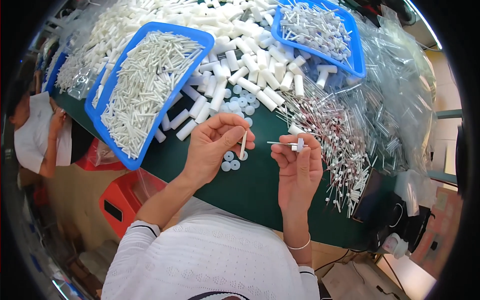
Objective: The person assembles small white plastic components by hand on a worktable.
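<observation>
My left hand (212, 146) is closed, pinching a thin white tube (243, 145) that stands nearly upright between thumb and fingers. To its right, my right hand (300, 172) grips a small white plastic fitting (300, 145) with a thin metal pin (276, 143) pointing left toward the tube. A gap separates the two pieces. Translucent white discs (235, 164) lie on the table just beneath my left hand, with more beyond its fingers. Close to my right hand spreads a heap of thin metal pins with white ends (345, 167).
At the left, a blue tray (131, 162) holds many thin white tubes. Another blue tray (358, 52) with white fittings sits far right. Thick white cylinders (270, 78) cover the back of the green table (250, 192). Clear plastic bags (400, 95), a red stool (117, 200) and another person (42, 132) flank it.
</observation>
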`<act>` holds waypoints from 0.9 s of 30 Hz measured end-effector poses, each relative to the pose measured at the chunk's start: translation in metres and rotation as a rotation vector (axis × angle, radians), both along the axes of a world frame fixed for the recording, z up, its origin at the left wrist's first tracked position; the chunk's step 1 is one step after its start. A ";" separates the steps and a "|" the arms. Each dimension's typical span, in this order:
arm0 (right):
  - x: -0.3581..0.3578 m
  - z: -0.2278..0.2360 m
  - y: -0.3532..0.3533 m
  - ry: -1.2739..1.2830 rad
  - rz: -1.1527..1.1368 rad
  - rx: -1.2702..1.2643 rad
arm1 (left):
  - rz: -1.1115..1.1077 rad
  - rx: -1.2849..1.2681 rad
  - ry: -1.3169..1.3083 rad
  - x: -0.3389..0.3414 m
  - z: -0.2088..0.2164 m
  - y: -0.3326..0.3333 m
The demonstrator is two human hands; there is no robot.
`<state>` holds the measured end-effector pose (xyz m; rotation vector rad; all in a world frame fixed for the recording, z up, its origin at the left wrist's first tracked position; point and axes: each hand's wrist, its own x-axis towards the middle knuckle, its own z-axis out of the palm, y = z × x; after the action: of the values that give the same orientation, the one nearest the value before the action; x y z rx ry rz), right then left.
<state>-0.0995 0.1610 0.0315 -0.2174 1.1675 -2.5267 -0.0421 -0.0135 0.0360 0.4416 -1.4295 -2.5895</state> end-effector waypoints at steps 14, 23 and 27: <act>0.009 -0.013 0.015 0.021 -0.043 0.024 | 0.085 0.254 -0.023 -0.022 -0.021 0.039; 0.014 -0.012 0.016 0.037 -0.089 0.009 | 0.129 0.194 -0.025 -0.016 -0.024 0.043; 0.013 -0.011 0.017 0.056 -0.124 0.007 | 0.140 0.161 -0.034 -0.014 -0.025 0.042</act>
<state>-0.0861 0.1777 0.0207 -0.2219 1.2464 -2.6385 -0.0558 0.0282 0.0107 0.5869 -1.1588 -2.6042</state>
